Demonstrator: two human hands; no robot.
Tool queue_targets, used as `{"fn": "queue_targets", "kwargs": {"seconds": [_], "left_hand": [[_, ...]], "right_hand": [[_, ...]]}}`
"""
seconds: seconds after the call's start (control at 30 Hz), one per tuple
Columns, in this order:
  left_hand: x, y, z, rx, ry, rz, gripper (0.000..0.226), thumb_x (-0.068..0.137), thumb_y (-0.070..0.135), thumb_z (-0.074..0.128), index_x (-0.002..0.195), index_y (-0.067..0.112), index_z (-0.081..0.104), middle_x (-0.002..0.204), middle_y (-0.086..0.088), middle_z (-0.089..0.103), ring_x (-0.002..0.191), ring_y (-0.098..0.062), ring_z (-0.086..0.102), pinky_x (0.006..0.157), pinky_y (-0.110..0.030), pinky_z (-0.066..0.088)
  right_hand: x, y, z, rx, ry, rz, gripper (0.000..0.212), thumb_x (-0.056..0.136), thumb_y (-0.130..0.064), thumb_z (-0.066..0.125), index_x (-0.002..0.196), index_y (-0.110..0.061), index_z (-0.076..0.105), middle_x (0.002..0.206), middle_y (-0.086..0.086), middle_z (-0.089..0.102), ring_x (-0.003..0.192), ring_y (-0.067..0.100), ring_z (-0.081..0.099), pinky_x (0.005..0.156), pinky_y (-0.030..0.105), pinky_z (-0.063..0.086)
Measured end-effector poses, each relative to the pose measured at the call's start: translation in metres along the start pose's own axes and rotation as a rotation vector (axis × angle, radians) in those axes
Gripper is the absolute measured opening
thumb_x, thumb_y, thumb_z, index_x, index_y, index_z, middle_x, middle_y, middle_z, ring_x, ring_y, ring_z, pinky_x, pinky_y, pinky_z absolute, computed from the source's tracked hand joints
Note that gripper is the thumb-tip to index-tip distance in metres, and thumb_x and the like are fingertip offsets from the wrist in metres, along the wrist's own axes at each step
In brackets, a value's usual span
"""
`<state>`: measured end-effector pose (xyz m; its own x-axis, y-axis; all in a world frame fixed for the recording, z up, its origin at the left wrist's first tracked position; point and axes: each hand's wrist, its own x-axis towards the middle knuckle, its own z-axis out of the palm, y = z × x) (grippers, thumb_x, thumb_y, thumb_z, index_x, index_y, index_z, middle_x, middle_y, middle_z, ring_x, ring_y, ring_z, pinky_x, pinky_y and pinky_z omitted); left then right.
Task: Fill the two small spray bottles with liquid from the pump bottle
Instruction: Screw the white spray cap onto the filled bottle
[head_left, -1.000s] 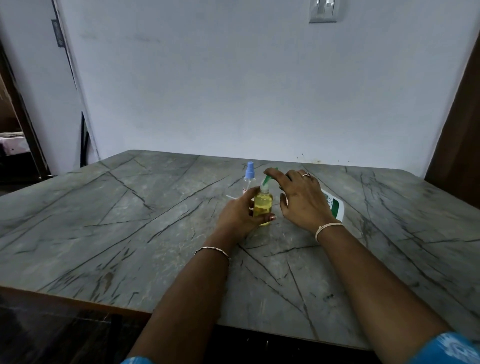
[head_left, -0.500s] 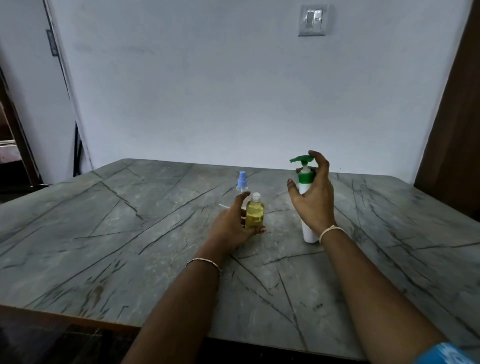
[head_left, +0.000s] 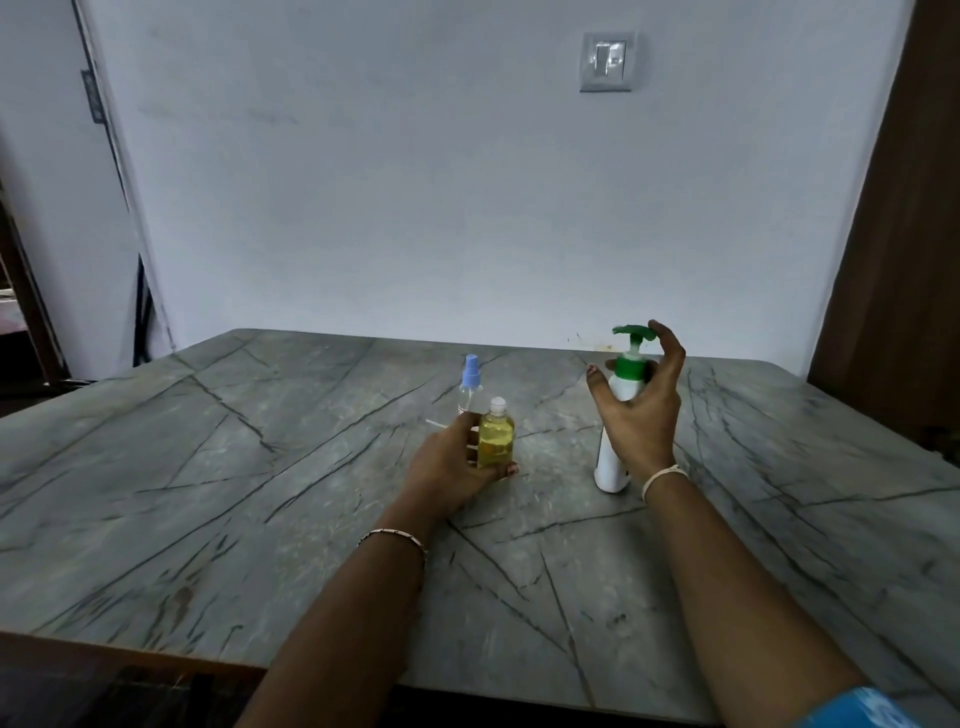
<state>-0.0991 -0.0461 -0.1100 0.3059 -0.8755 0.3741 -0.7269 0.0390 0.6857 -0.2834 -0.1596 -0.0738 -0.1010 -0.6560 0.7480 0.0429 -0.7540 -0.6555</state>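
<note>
Tabletop (head_left: 208, 493): grey veined stone. We see its near edge along the bottom and its far edge against the pale wall. A wide run of surface lies between the left edge and the bottles, and a shorter run lies to their right. The right-hand corner is cut off by the frame.

Left hand (head_left: 449, 462): the forearm reaches in from below centre and the hand rests low on the table. We see the thumb and fingers wrapped round the lower body of the uncapped spray bottle (head_left: 496, 434). This stands upright near the table's middle, filled with yellow liquid almost to the shoulder.

Blue-capped spray bottle (head_left: 470, 382): upright, just behind and left of the uncapped one. Its clear body is partly hidden by the left hand, and we cannot tell how full it is. A thin white piece (head_left: 435, 423) lies on the table just left of it; we cannot identify it.

Pump bottle (head_left: 610, 467): white, upright, to the right of the small bottles and apart from them.

Right hand (head_left: 639, 421): raised and gripping the pump bottle's upper body. The thumb is on its left and the forefinger arches to the back of the green pump head (head_left: 631, 331). The hand covers the bottle's mid-section.

Light switch (head_left: 609, 61): on the wall above.
</note>
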Motion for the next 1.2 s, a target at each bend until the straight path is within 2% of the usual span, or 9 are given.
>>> {"fn": "queue_targets", "kwargs": {"seconds": [0.13,0.23,0.37,0.53,0.7,0.77,0.97,1.07,1.2], "left_hand": [[0.001,0.000,0.001,0.015,0.000,-0.009,0.077,0.068,0.054,0.077,0.133,0.030,0.044,0.118,0.007,0.065,0.103,-0.011,0.062,0.095,-0.039,0.051],[0.001,0.000,0.001,-0.002,0.013,-0.009,0.073,0.069,0.056,0.075,0.131,0.030,0.047,0.116,0.007,0.065,0.102,-0.012,0.063,0.093,-0.040,0.052],[0.000,0.002,-0.001,-0.035,0.018,0.003,0.067,0.072,0.052,0.075,0.128,0.026,0.050,0.114,0.006,0.066,0.099,-0.012,0.064,0.092,-0.039,0.053],[0.002,0.004,-0.004,-0.082,0.005,-0.046,0.063,0.069,0.048,0.079,0.123,0.024,0.054,0.110,0.006,0.067,0.097,-0.011,0.064,0.091,-0.039,0.053],[0.006,0.009,-0.006,-0.049,0.011,-0.075,0.063,0.067,0.046,0.081,0.119,0.022,0.056,0.107,0.008,0.066,0.095,-0.009,0.063,0.089,-0.033,0.053],[0.008,0.009,-0.009,-0.025,0.011,-0.095,0.065,0.066,0.046,0.082,0.120,0.021,0.055,0.107,0.005,0.066,0.095,-0.011,0.062,0.088,-0.032,0.052],[0.007,0.001,-0.027,-0.008,0.060,-0.152,0.057,0.062,0.037,0.087,0.109,0.020,0.059,0.099,0.003,0.066,0.094,-0.014,0.063,0.083,-0.032,0.052],[0.008,-0.006,-0.039,0.023,0.061,-0.180,0.063,0.061,0.037,0.087,0.113,0.015,0.059,0.104,-0.001,0.067,0.096,-0.016,0.062,0.086,-0.035,0.053],[0.009,-0.015,-0.045,0.039,0.074,-0.191,0.065,0.064,0.037,0.086,0.117,0.012,0.059,0.109,-0.002,0.065,0.098,-0.015,0.060,0.084,-0.029,0.051]], "right_hand": [[0.000,-0.001,-0.001,0.027,0.020,0.023,0.070,0.078,-0.014,0.076,0.136,-0.025,0.036,0.108,-0.001,0.062,0.090,0.006,0.062,0.080,0.018,0.050],[0.000,-0.001,-0.001,0.022,0.031,0.035,0.069,0.077,-0.027,0.073,0.136,-0.025,0.036,0.108,0.002,0.061,0.095,0.006,0.058,0.081,0.016,0.046],[0.005,-0.006,0.001,0.018,0.133,0.034,0.067,0.081,-0.040,0.063,0.138,-0.024,0.034,0.130,0.002,0.052,0.120,0.007,0.048,0.102,0.043,0.041],[0.006,-0.026,0.007,-0.246,0.221,-0.332,0.061,0.089,-0.031,0.059,0.140,-0.008,0.035,0.144,0.011,0.039,0.136,0.028,0.032,0.109,0.047,0.033],[0.000,-0.048,0.027,-0.386,0.010,-0.569,0.053,0.087,-0.021,0.059,0.135,-0.011,0.039,0.145,0.014,0.037,0.138,0.029,0.029,0.113,0.036,0.026],[-0.004,-0.054,0.034,-0.439,-0.100,-0.604,0.052,0.083,-0.018,0.060,0.132,-0.013,0.043,0.139,0.012,0.044,0.132,0.028,0.037,0.109,0.040,0.033],[-0.022,-0.050,0.057,-0.618,-0.395,-0.388,0.030,0.082,-0.021,0.064,0.111,-0.017,0.056,0.102,0.001,0.063,0.096,0.021,0.058,0.080,0.032,0.046],[-0.028,-0.033,0.063,-0.636,-0.548,-0.156,0.028,0.083,-0.025,0.067,0.108,-0.019,0.057,0.106,-0.001,0.063,0.101,0.020,0.056,0.079,0.031,0.047],[-0.032,-0.012,0.073,-0.746,-0.813,0.052,0.049,0.082,-0.044,0.069,0.123,-0.021,0.053,0.124,-0.001,0.059,0.117,0.023,0.051,0.093,0.037,0.047]]}}
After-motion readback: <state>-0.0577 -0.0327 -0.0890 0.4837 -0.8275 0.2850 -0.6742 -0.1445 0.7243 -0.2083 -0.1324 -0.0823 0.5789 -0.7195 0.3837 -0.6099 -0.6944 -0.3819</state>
